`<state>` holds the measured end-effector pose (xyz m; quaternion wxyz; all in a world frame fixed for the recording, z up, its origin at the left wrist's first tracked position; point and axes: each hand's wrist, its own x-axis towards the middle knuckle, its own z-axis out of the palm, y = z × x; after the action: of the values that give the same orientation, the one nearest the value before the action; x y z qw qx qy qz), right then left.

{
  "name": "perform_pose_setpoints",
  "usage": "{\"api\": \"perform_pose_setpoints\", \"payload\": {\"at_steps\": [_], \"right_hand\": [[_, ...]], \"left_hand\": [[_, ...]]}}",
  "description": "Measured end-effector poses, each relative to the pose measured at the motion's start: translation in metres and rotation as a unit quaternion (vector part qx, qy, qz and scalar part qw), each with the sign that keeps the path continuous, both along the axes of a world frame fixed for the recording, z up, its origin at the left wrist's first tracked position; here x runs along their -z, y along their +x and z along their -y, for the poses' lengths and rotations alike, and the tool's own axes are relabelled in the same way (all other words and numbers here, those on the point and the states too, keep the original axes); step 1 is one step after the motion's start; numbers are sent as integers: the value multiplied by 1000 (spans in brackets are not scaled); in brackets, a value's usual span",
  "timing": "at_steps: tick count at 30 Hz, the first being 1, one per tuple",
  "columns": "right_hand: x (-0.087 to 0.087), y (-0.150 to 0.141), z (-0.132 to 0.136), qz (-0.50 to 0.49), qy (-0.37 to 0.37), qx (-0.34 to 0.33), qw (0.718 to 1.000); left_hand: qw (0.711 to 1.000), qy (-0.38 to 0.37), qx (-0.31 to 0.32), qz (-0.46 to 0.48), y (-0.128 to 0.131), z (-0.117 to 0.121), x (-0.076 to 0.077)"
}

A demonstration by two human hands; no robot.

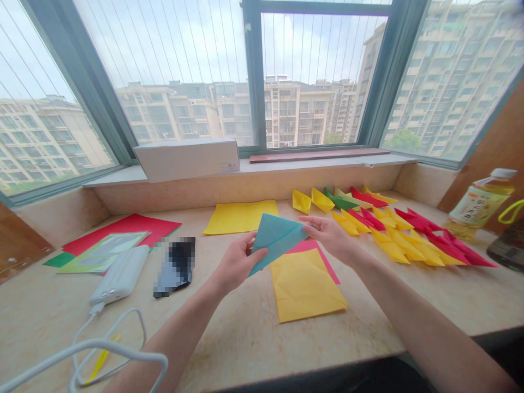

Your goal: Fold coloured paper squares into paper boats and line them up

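Between my hands, raised over the counter, is a folded sheet of light blue paper (276,234) with creases and a pointed top. My left hand (240,259) grips its lower left side, thumb lying across the front. At its right corner my right hand (323,232) pinches the paper between thumb and fingers. Below it lies a creased yellow sheet (309,289), partly over a pink-red sheet (329,265). To the right stand several folded paper boats, among them a yellow boat (302,202), a green boat (340,201) and a dark red boat (458,245).
A flat yellow paper stack (237,217) lies behind my left hand. Leftward are red paper (123,232), a white power bank (120,274) with a cable (94,345), and a blurred phone (176,267). A white box (188,159) rests on the sill; a drink bottle (481,202) stands right.
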<state>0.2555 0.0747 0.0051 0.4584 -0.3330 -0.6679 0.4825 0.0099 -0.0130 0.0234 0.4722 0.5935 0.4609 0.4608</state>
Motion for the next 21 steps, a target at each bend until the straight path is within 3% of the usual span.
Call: {"api": "perform_pose_setpoints", "payload": {"at_steps": [2, 4, 7, 10, 14, 17, 21], "right_hand": [[-1, 3, -1, 31, -13, -5, 999], [-3, 6, -1, 35, 10, 38, 999], [-7, 8, 0, 3, 35, 93, 995], [-9, 7, 1, -42, 23, 106, 993], [-9, 5, 1, -90, -7, 99, 991], [-7, 5, 0, -112, -20, 74, 991], [-6, 5, 0, -142, -14, 65, 988]], "left_hand": [[1000, -2, 5, -20, -1, 0, 1], [999, -1, -5, -44, -3, -1, 0], [995, 40, -73, -54, -7, -3, -1], [986, 91, -139, 14, -10, -6, -3], [970, 151, -150, 115, -7, -7, -4], [956, 196, -163, 144, -4, -6, -3], [951, 189, -189, 158, -1, -4, -3]]}}
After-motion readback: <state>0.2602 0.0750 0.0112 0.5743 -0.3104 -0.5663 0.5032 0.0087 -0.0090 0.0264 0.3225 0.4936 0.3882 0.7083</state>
